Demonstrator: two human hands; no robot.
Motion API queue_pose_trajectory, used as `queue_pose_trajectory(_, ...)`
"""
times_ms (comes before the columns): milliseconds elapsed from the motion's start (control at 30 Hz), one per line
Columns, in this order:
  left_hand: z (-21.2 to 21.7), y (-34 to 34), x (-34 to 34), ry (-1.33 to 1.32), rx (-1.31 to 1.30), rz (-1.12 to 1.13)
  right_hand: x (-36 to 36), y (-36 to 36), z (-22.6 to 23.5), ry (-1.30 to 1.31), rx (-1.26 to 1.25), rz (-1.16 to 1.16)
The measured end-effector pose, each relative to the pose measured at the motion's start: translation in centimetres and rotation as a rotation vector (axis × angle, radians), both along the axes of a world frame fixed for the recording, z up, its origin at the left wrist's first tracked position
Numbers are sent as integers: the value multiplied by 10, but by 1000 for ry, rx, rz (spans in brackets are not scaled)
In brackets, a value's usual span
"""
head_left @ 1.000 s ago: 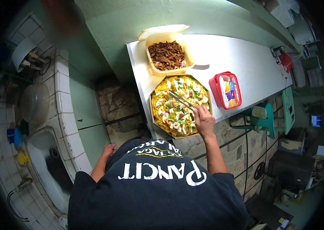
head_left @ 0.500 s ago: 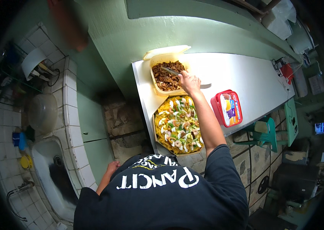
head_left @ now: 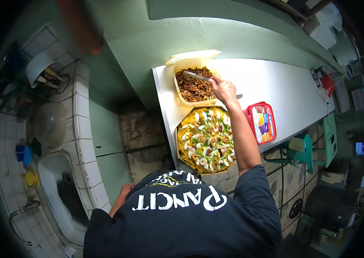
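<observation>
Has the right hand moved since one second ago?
Yes. The right hand went from the round noodle tray away from the body to the tub of brown meat, holding a metal utensil.

Right hand (head_left: pixel 223 88) moved from noodle tray (head_left: pixel 205 139) to meat container (head_left: pixel 193 84); spoon (head_left: pixel 197 76) now over meat

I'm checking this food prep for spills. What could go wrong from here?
The right hand holds a spoon in the tub of brown meat; carrying a scoop across could drip on the white counter. The noodle tray sits at the counter's near edge, so the reaching arm could nudge it off. The left hand hangs low, steadying nothing.
</observation>
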State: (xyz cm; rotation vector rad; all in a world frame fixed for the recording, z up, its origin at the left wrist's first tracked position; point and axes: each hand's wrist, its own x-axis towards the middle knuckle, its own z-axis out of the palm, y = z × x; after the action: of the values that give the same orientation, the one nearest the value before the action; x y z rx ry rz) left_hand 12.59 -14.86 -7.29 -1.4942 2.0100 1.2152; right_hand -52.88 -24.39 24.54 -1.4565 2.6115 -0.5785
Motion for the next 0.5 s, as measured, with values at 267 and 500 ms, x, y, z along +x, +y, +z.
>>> queue_pose_trajectory(267,42,-45,-72,142,382,523,28,-12,-38,199,34,113)
queue_pose_trajectory(500,36,-23,-51,193,426,645,28,0,-32,71,-41,11)
